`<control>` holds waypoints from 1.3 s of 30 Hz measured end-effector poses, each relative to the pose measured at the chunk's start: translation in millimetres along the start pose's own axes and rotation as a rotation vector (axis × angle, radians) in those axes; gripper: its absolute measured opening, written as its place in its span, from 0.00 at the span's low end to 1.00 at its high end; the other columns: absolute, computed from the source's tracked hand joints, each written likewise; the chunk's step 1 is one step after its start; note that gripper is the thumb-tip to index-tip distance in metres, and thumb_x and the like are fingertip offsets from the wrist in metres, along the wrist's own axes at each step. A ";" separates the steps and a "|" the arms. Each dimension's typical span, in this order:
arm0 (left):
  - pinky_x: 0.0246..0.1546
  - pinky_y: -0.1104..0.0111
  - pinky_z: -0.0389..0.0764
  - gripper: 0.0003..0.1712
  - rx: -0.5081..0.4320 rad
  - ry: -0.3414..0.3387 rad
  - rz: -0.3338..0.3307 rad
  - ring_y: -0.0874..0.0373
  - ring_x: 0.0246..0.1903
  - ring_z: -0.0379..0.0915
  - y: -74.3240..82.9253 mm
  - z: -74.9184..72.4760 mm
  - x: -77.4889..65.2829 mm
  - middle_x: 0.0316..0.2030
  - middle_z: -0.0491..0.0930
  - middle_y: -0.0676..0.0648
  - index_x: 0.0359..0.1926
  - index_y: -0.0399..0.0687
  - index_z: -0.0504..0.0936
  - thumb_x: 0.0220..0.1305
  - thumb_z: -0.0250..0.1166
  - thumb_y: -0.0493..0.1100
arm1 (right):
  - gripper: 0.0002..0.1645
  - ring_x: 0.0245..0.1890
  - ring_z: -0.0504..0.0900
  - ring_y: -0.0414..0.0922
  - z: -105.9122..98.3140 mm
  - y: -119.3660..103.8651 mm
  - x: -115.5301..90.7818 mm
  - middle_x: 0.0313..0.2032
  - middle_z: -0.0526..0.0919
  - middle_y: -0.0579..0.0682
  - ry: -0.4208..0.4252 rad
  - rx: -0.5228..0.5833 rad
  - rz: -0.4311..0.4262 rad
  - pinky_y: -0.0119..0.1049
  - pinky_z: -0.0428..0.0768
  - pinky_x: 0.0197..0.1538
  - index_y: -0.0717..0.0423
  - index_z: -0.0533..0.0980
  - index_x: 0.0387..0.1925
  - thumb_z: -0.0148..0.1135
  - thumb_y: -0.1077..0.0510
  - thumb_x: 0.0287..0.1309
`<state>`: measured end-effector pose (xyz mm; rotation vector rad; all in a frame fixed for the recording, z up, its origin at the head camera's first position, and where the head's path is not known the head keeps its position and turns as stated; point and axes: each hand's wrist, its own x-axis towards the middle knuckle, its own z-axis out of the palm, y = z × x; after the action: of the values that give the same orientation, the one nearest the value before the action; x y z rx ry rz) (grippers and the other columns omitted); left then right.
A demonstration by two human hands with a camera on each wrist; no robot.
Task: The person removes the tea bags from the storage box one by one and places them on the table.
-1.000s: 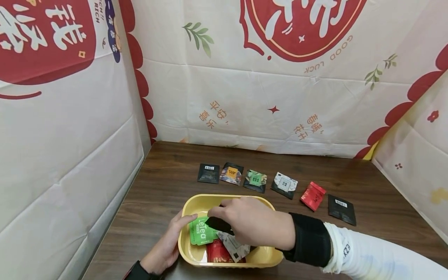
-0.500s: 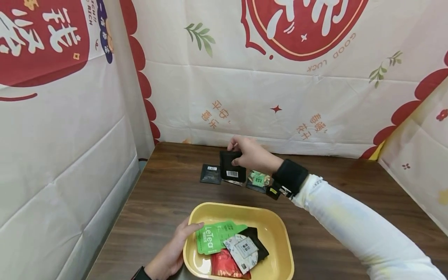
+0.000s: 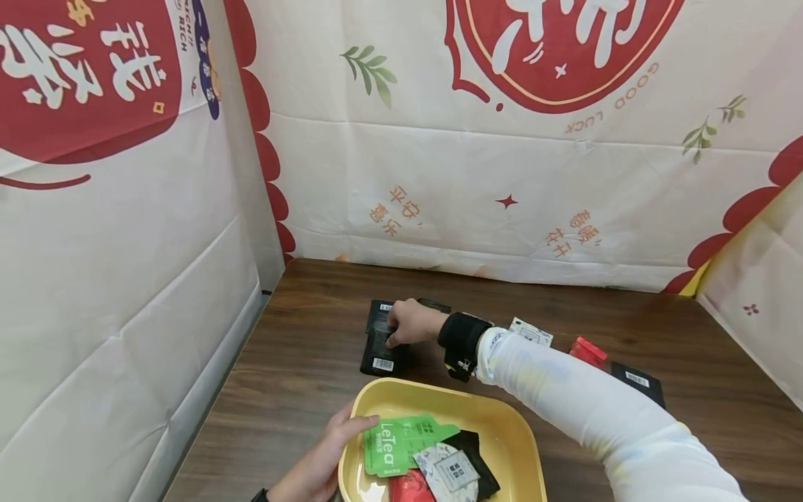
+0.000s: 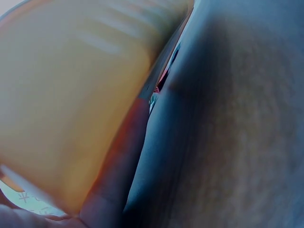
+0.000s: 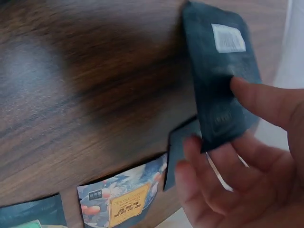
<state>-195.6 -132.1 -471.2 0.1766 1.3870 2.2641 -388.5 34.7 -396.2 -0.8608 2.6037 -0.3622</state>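
Observation:
My right hand (image 3: 414, 324) pinches a black sachet (image 5: 221, 71) with a white barcode label, thumb on its face and fingers behind it. In the head view the sachet is in front of the left end of a row of sachets, overlapping another black sachet (image 3: 376, 314). My left hand (image 3: 323, 453) grips the left side of a yellow plastic tub (image 3: 514, 429), thumb over the rim. Inside the tub lie a green LeTea packet (image 3: 395, 446), a red packet (image 3: 410, 487), a white patterned sachet (image 3: 450, 474) and a black one (image 3: 483, 464). The left wrist view shows the tub's wall (image 4: 71, 95) close up.
Along the row are an orange-labelled sachet (image 5: 126, 194), a green-labelled sachet (image 5: 38, 213), a white one (image 3: 530, 331), a red one (image 3: 587, 351) and a black one (image 3: 636, 380). Printed cloth (image 3: 439, 174) encloses the wooden table (image 3: 301, 348) behind and beside.
My right hand has left the tub with a black sachet, crossed over the orange-labelled sachet, then moved left and nearer. The tub has shifted slightly right and lower in view.

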 end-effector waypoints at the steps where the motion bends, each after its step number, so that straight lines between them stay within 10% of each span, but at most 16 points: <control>1: 0.51 0.53 0.79 0.39 0.002 0.006 -0.001 0.44 0.50 0.77 -0.2 0.3 0.2 0.54 0.74 0.33 0.73 0.35 0.49 0.69 0.54 0.45 | 0.18 0.18 0.62 0.40 4.2 -0.7 1.0 0.17 0.63 0.42 0.024 -0.036 0.011 0.33 0.62 0.25 0.50 0.69 0.20 0.71 0.53 0.55; 11: 0.54 0.58 0.78 0.40 0.047 0.058 -0.032 0.48 0.54 0.74 2.3 -2.6 1.4 0.58 0.71 0.35 0.74 0.38 0.47 0.70 0.54 0.47 | 0.23 0.37 0.74 0.50 32.2 -9.2 -2.5 0.37 0.79 0.52 0.268 -0.610 -0.049 0.42 0.78 0.40 0.50 0.82 0.33 0.71 0.36 0.48; 26: 0.57 0.61 0.75 0.42 0.072 0.145 -0.037 0.47 0.61 0.67 13.3 -13.3 5.8 0.67 0.60 0.33 0.75 0.41 0.45 0.69 0.54 0.51 | 0.13 0.35 0.77 0.43 -22.2 -65.9 -74.8 0.36 0.81 0.46 0.457 -0.361 -0.205 0.35 0.79 0.33 0.51 0.81 0.40 0.68 0.49 0.57; 32: 0.57 0.60 0.75 0.42 0.083 0.173 -0.012 0.46 0.65 0.63 16.2 -12.7 4.1 0.70 0.56 0.34 0.75 0.44 0.45 0.69 0.54 0.51 | 0.14 0.16 0.69 0.32 2.3 -91.1 -115.4 0.19 0.76 0.38 0.227 -0.365 -0.217 0.27 0.67 0.17 0.50 0.82 0.36 0.67 0.44 0.57; 39: 0.55 0.58 0.77 0.41 0.047 0.170 -0.009 0.46 0.63 0.65 12.3 -7.9 -1.4 0.70 0.55 0.33 0.75 0.43 0.46 0.69 0.54 0.51 | 0.32 0.18 0.69 0.33 41.1 -105.1 -125.2 0.21 0.73 0.37 -0.024 -0.438 -0.193 0.29 0.70 0.20 0.49 0.79 0.49 0.69 0.33 0.50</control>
<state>-201.2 -143.7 -464.2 -0.0080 1.5237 2.2846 -223.6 24.5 -362.7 -1.2533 2.6242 0.1799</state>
